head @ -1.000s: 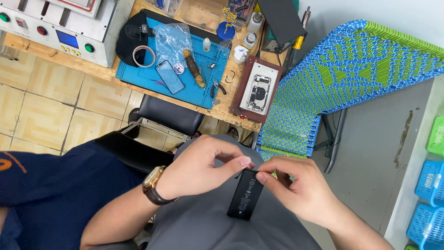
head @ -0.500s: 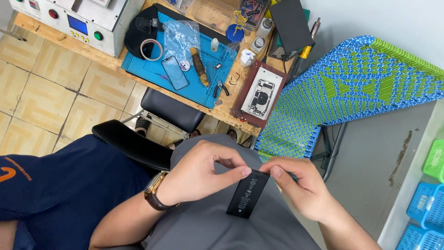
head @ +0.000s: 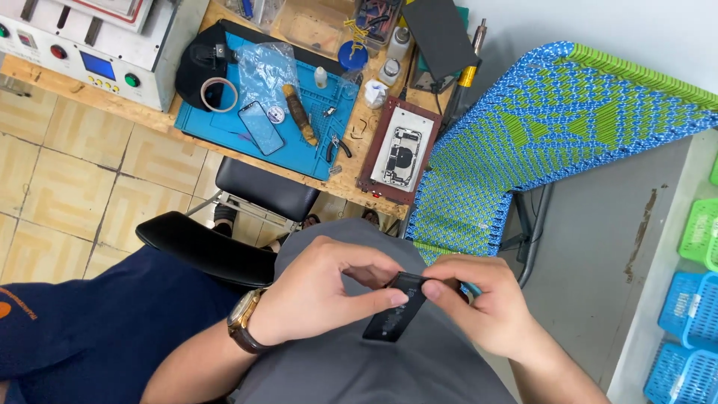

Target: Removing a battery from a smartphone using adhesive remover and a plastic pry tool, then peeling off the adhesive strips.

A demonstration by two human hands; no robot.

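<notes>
A flat black rectangular phone battery (head: 395,318) is held over my lap by both hands. My left hand (head: 321,295), with a brown-strapped watch at the wrist, pinches its upper left edge between thumb and fingers. My right hand (head: 482,303) grips the battery's top right corner. Grey trousers lie under the hands. An opened phone (head: 401,155) with its insides showing rests on a dark red mat on the wooden workbench (head: 153,123) ahead.
A blue work mat (head: 314,153) carries a phone screen (head: 262,127), a tape roll, pliers and a wooden-handled tool. A white machine (head: 90,45) stands at the left. A black stool (head: 265,188), a blue-green woven chair (head: 538,127) and coloured baskets (head: 692,299) are around.
The view has shifted so the bench sits lower in the frame. Both hands keep hold of the battery, now a little more to the right, fingers closing tighter at its top end.
</notes>
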